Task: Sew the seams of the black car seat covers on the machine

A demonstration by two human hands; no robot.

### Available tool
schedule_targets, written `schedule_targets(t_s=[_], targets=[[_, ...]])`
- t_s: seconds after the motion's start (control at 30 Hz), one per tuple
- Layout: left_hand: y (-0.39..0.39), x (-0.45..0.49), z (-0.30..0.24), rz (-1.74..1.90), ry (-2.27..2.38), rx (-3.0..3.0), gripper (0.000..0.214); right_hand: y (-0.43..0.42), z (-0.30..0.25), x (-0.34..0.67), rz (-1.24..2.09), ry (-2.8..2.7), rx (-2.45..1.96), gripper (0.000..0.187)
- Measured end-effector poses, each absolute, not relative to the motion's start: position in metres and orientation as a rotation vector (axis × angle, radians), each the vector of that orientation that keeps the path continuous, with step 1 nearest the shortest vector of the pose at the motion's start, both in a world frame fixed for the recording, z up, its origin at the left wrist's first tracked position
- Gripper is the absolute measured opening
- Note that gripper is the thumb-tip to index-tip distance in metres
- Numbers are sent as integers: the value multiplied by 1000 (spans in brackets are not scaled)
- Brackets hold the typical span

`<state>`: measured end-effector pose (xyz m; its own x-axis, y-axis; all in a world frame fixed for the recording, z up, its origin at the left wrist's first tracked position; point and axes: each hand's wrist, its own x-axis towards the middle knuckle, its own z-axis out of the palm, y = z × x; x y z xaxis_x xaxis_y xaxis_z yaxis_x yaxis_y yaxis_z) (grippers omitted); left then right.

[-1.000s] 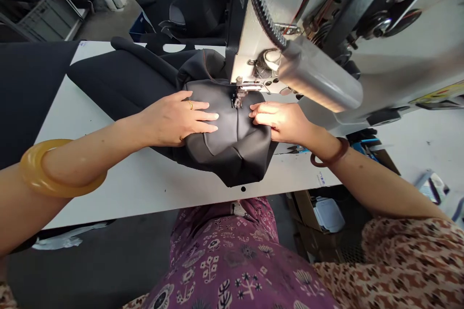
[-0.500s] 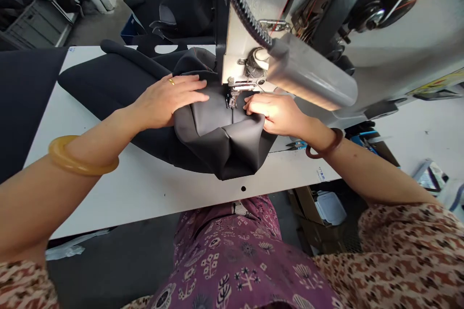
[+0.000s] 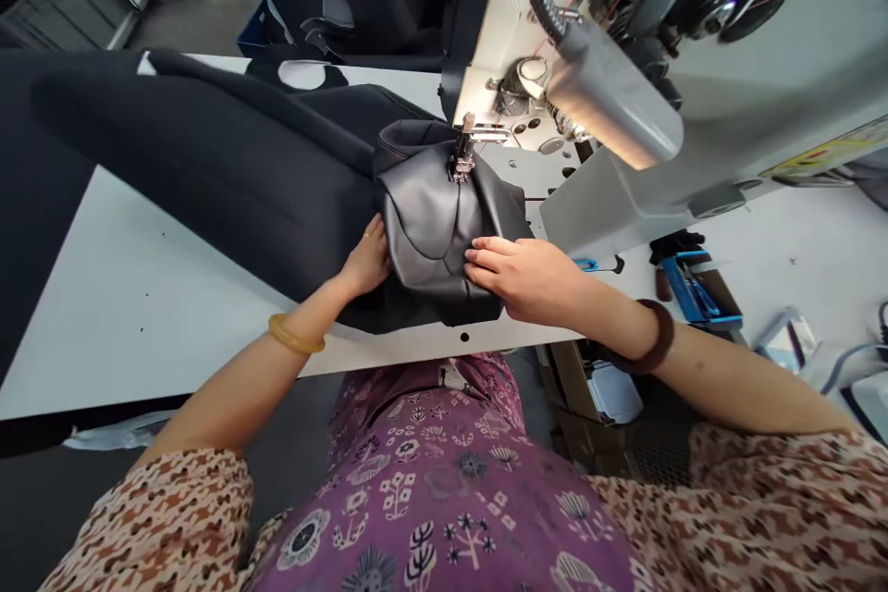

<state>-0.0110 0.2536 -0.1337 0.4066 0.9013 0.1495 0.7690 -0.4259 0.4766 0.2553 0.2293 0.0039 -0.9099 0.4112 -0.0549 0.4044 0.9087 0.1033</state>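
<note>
A shiny black leather-like piece (image 3: 423,203), bunched and seamed, lies under the presser foot (image 3: 462,165) of a sewing machine (image 3: 486,65). It joins or lies against a long spread of matte black fabric (image 3: 228,166) on the left. At the piece's left side, my left hand (image 3: 369,261) grips its edge, fingertips partly hidden by the material. My right hand (image 3: 531,276) grasps a fold on the right, nearer to me, with its fingers together on top and the thumb out of sight. Both hands are on my side of the needle area.
A grey lamp (image 3: 617,97) hangs over the right of the machine head. The white table (image 3: 125,296) has its front edge close to my lap. A blue box with tools (image 3: 702,291) stands at right. More black fabric (image 3: 388,0) is piled behind the table.
Both hands have moved from beside the presser foot toward me, the left down to the piece's side. The leather-like piece has turned and shifted, and the black fabric now spreads farther left.
</note>
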Motion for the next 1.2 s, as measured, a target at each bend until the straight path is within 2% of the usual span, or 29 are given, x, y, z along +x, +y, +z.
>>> schedule_targets(t_s=[0.13,0.3,0.4,0.47,0.53,0.63,0.8,0.97,1.07,1.2], targets=[[199,-8,-110,551,1513,2445,50,217,-15,266,212,3191,708,43],[176,13,-8,748,1504,2674,33,214,-20,273,369,3311,854,43],[192,45,27,304,1149,2959,30,221,-12,272,452,3232,794,32],[206,58,25,20,1129,3001,24,227,-6,271,462,3161,773,26],[215,59,10,-89,1252,3005,24,232,-3,270,439,3101,772,24],[217,47,-15,-42,1411,3020,31,237,1,265,377,3039,786,25],[213,41,-30,27,1404,3088,28,250,15,245,172,2901,739,21],[216,40,-37,49,1334,3111,26,268,6,231,277,2883,595,22],[217,23,-33,155,1120,3035,26,274,-10,240,334,3069,627,21],[226,5,-10,145,825,2917,56,277,-23,260,189,3470,629,17]])
